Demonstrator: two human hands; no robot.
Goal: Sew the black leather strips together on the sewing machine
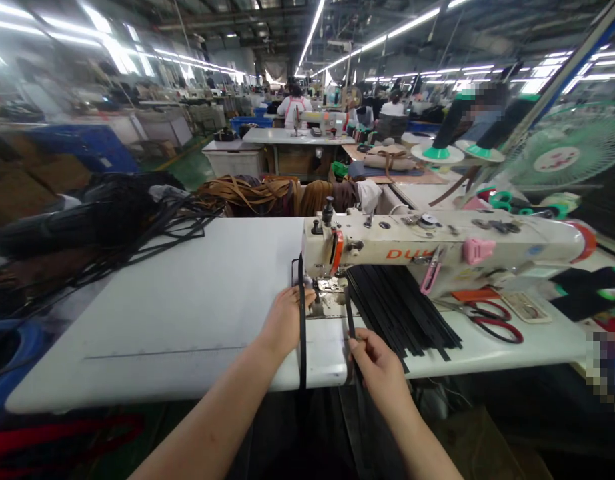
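A white sewing machine (437,247) stands on a white table (187,287). My left hand (285,319) is left of the needle area, its fingers bent beside a black strap (302,333) that runs down over the table's front edge; what the fingertips hold is too small to tell. Lower right, my right hand (377,360) pinches a second black strap (350,313), which passes from the needle plate (331,287) down past the edge. A pile of flat black strips (402,310) lies under the machine arm, right of the needle.
Red-handled scissors (495,320) and a small case (526,308) lie at the right. Bundled black cords (102,213) hang over the table's left side. Brown straps (257,193) lie behind it. A green fan (562,150) and thread cones (445,127) stand back right; a person (293,107) sits farther off.
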